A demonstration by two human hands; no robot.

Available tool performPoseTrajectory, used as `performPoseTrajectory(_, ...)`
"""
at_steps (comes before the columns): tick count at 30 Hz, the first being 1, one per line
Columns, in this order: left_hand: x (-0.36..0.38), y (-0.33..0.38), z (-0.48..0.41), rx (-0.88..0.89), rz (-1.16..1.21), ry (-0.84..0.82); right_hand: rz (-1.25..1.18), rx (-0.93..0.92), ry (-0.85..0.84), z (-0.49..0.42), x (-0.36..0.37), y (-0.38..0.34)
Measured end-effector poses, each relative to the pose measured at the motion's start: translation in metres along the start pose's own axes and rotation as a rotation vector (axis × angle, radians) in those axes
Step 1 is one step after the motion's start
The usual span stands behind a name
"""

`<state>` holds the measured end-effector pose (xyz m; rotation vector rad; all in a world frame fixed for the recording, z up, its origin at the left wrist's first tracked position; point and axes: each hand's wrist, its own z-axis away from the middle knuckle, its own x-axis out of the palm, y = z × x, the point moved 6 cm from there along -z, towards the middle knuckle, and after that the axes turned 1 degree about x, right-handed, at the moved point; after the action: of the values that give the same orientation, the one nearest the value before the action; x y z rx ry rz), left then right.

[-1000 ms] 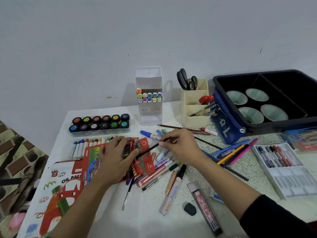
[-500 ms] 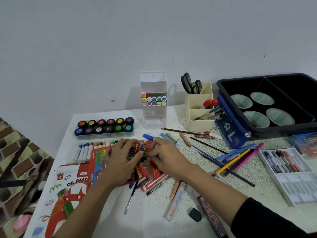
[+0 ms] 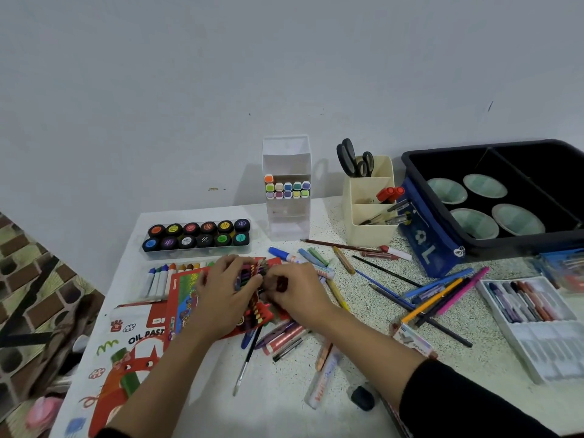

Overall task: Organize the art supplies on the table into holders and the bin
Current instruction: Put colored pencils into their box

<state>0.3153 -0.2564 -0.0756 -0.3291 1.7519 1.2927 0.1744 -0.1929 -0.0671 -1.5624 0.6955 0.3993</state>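
Meanwhile left hand and right hand grip crayons beside box lettered "OIL PAST".

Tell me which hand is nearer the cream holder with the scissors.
Right. The right hand is in front of the cream holder, toward its left; the left hand lies farther left again, on the crayon box.

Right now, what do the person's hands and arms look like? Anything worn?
Both the left hand and right hand are bare: no gloves, rings or watch visible. The right arm has a black sleeve above a bare forearm. Left forearm bare too.
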Motion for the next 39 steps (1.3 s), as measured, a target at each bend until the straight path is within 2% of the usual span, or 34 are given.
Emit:
performPoseTrajectory(3, 0.001, -0.001, 0.001, 0.002, 0.004, 0.036, -0.073, 0.039, 0.017, 0.003, -0.005, 0.009)
performPoseTrajectory(9, 0.004, 0.001, 0.004, 0.012, -0.04, 0.064, -0.138, 0.044, -0.07, 0.009, -0.015, 0.011)
performPoseTrajectory(12, 0.004, 0.002, 0.004, 0.031, -0.052, 0.074, -0.098, 0.035, 0.007, 0.016, -0.037, 0.01)
performPoseTrajectory(17, 0.006, 0.004, 0.006, 0.011, -0.071, 0.022, 0.157, 0.187, 0.219, 0.028, -0.103, 0.039)
performPoseTrajectory(19, 0.007, 0.004, 0.009, 0.01, -0.082, -0.007, 0.282, 0.259, 0.183, 0.029, -0.117, 0.052)
performPoseTrajectory(22, 0.007, 0.004, 0.012, 0.021, -0.099, -0.038, 0.414, 0.306, -0.007, 0.03, -0.118, 0.065)
performPoseTrajectory(24, 0.005, 0.004, 0.012, 0.017, -0.089, -0.045, 0.383, 0.288, -0.062, 0.033, -0.117, 0.069)
performPoseTrajectory(28, 0.005, 0.008, 0.01, 0.026, -0.096, -0.031, 0.293, 0.193, 0.132, 0.036, -0.125, 0.063)
performPoseTrajectory(31, 0.008, 0.011, 0.009, 0.021, -0.055, -0.023, 0.312, 0.101, 0.15, 0.023, -0.116, 0.054)
performPoseTrajectory(35, 0.01, 0.01, 0.007, 0.018, 0.007, -0.024, 0.526, 0.042, 0.091, -0.013, -0.092, 0.048)
performPoseTrajectory(39, 0.008, 0.005, 0.007, 0.043, 0.036, -0.007, 0.801, 0.135, 0.004, -0.036, -0.075, 0.047)
